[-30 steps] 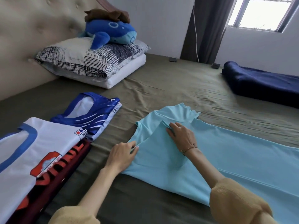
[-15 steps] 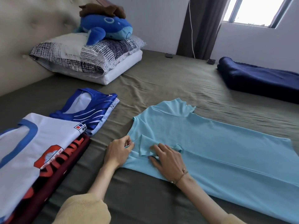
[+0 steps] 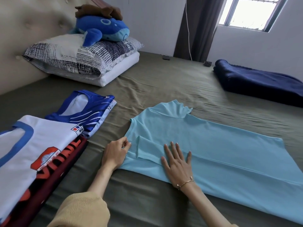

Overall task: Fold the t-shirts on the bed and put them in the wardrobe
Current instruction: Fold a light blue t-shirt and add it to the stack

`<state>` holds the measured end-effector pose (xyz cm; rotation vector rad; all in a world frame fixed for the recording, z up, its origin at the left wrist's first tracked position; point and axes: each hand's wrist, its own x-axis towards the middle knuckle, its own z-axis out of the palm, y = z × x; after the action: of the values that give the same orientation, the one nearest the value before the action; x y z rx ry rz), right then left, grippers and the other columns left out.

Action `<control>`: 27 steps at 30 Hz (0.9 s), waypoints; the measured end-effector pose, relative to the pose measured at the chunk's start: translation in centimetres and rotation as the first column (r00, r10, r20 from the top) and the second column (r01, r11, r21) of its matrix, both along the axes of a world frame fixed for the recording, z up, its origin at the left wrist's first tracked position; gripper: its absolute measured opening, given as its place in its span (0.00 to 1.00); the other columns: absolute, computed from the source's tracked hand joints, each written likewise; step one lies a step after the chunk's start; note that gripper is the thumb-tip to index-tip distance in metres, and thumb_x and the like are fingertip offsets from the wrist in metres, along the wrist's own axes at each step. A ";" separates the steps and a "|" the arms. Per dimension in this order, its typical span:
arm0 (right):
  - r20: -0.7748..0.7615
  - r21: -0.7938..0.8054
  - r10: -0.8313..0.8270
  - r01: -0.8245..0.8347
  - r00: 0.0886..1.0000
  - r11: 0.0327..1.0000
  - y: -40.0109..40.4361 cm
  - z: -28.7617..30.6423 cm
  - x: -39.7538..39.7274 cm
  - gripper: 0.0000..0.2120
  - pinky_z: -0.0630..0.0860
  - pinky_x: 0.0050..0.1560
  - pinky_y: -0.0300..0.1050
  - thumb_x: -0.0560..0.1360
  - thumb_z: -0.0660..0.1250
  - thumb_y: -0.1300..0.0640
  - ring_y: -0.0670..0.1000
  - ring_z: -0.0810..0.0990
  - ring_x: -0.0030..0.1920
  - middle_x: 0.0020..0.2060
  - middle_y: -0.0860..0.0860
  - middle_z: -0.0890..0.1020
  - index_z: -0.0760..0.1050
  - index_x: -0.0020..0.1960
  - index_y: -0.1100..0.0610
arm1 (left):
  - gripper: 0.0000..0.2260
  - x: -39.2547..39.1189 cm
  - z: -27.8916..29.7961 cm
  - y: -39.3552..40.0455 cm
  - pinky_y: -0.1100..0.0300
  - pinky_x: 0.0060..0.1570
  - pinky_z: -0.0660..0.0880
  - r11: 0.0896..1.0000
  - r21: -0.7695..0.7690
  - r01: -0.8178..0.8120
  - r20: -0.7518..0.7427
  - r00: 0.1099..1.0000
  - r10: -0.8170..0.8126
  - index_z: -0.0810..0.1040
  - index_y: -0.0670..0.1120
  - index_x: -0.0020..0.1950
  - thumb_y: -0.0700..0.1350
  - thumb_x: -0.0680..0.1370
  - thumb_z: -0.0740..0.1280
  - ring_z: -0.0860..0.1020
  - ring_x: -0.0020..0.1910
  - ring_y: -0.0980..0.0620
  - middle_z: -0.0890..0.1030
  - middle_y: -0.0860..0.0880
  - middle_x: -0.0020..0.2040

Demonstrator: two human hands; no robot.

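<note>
Item: light blue t-shirt (image 3: 213, 153), plain, lengthwise-folded, flat on bed (image 3: 164, 82) beside folded shirt stack (image 3: 41, 145).
Left hand (image 3: 115, 154): fingers pinch shoulder edge.
Right hand (image 3: 177, 163): fingers straight, pressing tucked sleeve flat.
Handling advice: keep pinch taut, smooth outward along crease before next fold.

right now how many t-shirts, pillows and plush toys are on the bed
t-shirts: 4 (light blue t-shirt, blue jersey, white t-shirt, dark red t-shirt)
pillows: 2 (patterned pillow, white pillow)
plush toys: 2 (blue whale, brown plush)
total: 8
</note>
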<state>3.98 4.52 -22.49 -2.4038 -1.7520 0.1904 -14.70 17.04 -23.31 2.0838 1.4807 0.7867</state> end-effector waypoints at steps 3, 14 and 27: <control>0.006 -0.042 0.009 -0.009 1.000 0.999 0.3 -0.3 -0.1 0.55 0.31 0.70 0.61 0.52 0.12 0.29 0.44 0.31 0.73 0.75 0.45 0.36 0.36 0.76 0.46 | 0.15 0.0 -0.2 0.2 0.54 0.35 0.65 1.000 0.009 -0.009 0.007 1.000 0.009 0.66 0.49 0.32 0.50 0.77 0.63 0.74 0.35 0.45 0.73 0.50 0.27; -0.212 -0.080 0.022 -0.040 0.977 0.996 -9.8 1.3 9.3 0.40 0.31 0.69 0.60 0.59 0.39 0.31 0.39 0.33 0.72 0.71 0.38 0.35 0.31 0.69 0.39 | 0.20 0.1 1.1 -2.0 0.51 0.49 0.68 0.999 -0.021 -0.029 0.171 0.985 0.032 0.73 0.46 0.56 0.59 0.73 0.60 0.75 0.52 0.45 0.76 0.46 0.53; -0.010 -0.297 -0.114 0.105 0.993 0.949 -21.3 3.2 17.1 0.37 0.39 0.72 0.59 0.73 0.49 0.46 0.40 0.32 0.70 0.75 0.47 0.36 0.27 0.70 0.53 | 0.38 6.8 2.7 -11.0 0.55 0.71 0.31 0.792 -0.092 0.603 -0.598 0.603 -0.528 0.36 0.54 0.76 0.56 0.71 0.51 0.35 0.74 0.60 0.38 0.54 0.77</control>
<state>21.09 -16.78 -19.28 -2.6802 -1.6748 0.5028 -7.90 5.99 -20.58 2.8393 0.8851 -0.0684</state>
